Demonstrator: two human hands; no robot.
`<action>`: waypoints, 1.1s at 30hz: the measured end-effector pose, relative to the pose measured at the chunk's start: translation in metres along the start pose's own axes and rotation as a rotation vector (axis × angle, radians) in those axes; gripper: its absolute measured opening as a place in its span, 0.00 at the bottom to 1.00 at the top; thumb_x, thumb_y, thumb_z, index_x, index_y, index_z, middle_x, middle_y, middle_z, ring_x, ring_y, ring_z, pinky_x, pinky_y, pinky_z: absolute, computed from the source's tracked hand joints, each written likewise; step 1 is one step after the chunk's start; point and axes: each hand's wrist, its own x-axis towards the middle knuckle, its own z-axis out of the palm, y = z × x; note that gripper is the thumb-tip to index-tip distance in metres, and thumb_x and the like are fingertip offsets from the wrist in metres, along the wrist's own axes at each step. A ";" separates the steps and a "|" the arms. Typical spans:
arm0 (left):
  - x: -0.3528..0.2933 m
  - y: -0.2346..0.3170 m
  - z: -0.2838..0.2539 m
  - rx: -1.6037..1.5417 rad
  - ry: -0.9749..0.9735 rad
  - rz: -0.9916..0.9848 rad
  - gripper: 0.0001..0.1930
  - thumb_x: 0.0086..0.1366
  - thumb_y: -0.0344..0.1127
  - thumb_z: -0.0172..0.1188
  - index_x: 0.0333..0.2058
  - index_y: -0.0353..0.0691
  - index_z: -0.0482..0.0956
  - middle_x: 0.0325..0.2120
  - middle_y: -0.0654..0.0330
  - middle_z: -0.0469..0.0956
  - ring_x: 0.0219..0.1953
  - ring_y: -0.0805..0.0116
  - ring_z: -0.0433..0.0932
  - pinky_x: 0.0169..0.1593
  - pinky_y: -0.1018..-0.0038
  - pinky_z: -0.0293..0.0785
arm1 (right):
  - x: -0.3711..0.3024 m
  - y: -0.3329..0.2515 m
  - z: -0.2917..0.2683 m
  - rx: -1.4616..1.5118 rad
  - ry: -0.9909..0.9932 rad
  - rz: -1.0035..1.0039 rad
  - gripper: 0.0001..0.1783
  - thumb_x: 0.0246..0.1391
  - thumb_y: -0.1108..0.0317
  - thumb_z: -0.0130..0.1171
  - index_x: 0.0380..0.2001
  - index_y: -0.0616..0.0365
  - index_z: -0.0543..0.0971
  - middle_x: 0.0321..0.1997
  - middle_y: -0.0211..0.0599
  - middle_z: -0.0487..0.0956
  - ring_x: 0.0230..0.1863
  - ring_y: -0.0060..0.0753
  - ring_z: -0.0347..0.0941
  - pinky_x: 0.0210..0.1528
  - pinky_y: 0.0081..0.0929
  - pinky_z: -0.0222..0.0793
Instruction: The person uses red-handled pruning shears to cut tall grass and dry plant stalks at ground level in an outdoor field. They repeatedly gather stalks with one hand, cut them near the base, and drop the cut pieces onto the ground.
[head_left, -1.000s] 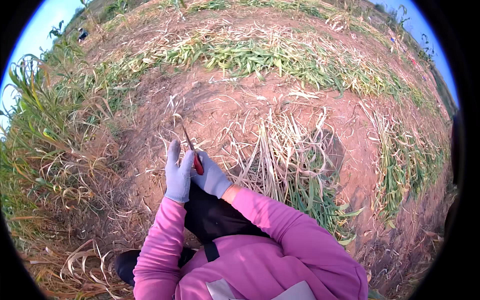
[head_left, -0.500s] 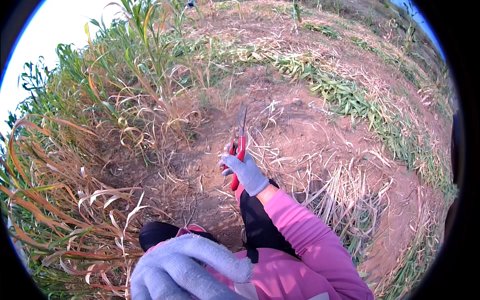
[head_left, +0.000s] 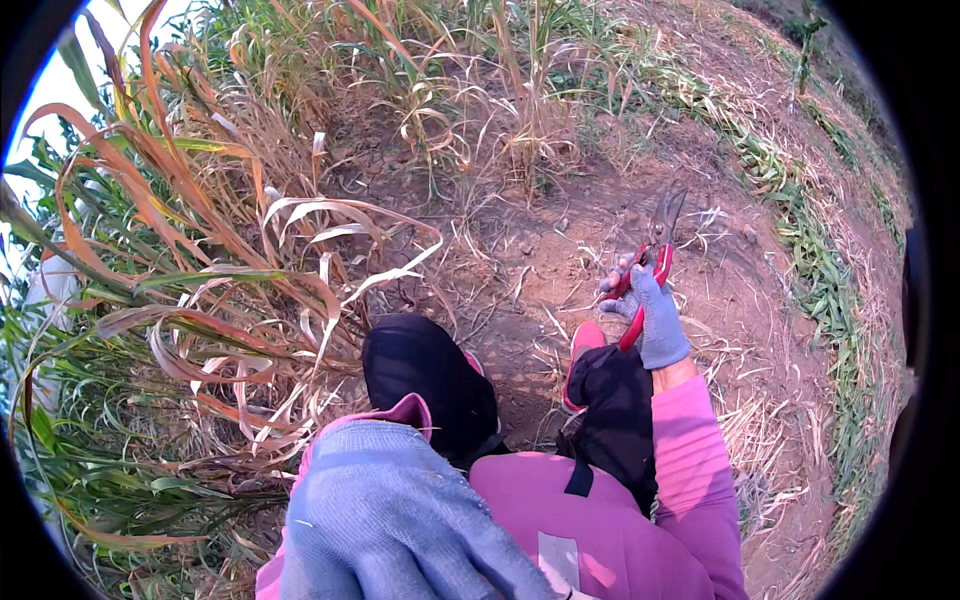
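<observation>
My right hand (head_left: 660, 322), in a grey glove, is wrapped round the red handles of pruning shears (head_left: 663, 262) out over the bare soil. The shears point away from me, their two blades spread apart. My left hand (head_left: 395, 505), also gloved in grey, is close to the camera in front of my pink top. Its back faces up and its fingers stretch toward the lower edge, where the tips are partly cut off. Nothing shows in it. Dry, curling orange and pale leaves (head_left: 240, 300) of tall stalks stand to its left.
Tall green and brown stalks (head_left: 290, 110) line the left and far side. A row of cut green stalks (head_left: 815, 240) lies on the ground at right. Pale dry straw (head_left: 755, 440) is strewn beside my right leg. My pink shoe (head_left: 582, 360) stands on reddish soil.
The view has swung left, bringing the stalks closer. My right hand with the shears now appears farther right. The left hand's fingers have turned more downward, and the shears' blades appear wider apart.
</observation>
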 end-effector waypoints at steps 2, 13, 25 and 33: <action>-0.013 0.020 0.002 0.034 -0.003 -0.125 0.21 0.62 0.44 0.58 0.47 0.34 0.73 0.48 0.46 0.74 0.48 0.48 0.75 0.55 0.51 0.64 | 0.002 0.007 0.002 0.116 -0.087 0.015 0.18 0.60 0.56 0.52 0.46 0.58 0.69 0.37 0.36 0.74 0.41 0.34 0.74 0.36 0.27 0.77; -0.207 0.085 0.062 0.105 0.979 -0.898 0.29 0.61 0.53 0.58 0.44 0.27 0.73 0.37 0.48 0.76 0.42 0.58 0.77 0.47 0.66 0.71 | -0.002 0.010 0.009 0.000 -0.045 0.197 0.21 0.60 0.54 0.52 0.47 0.59 0.69 0.39 0.36 0.75 0.42 0.33 0.73 0.35 0.24 0.76; -0.434 0.141 0.223 0.261 1.766 -1.848 0.15 0.62 0.45 0.56 0.31 0.36 0.75 0.22 0.63 0.75 0.20 0.76 0.73 0.26 0.81 0.68 | 0.002 0.004 -0.010 -0.117 0.086 0.272 0.23 0.57 0.50 0.55 0.44 0.58 0.69 0.37 0.35 0.73 0.41 0.35 0.72 0.38 0.26 0.72; -0.428 0.140 0.182 1.419 1.861 -1.635 0.35 0.53 0.44 0.68 0.54 0.30 0.66 0.49 0.49 0.72 0.51 0.60 0.71 0.53 0.71 0.67 | 0.004 0.002 -0.020 -0.103 0.079 0.269 0.21 0.58 0.52 0.54 0.44 0.58 0.69 0.38 0.37 0.74 0.41 0.35 0.73 0.39 0.28 0.74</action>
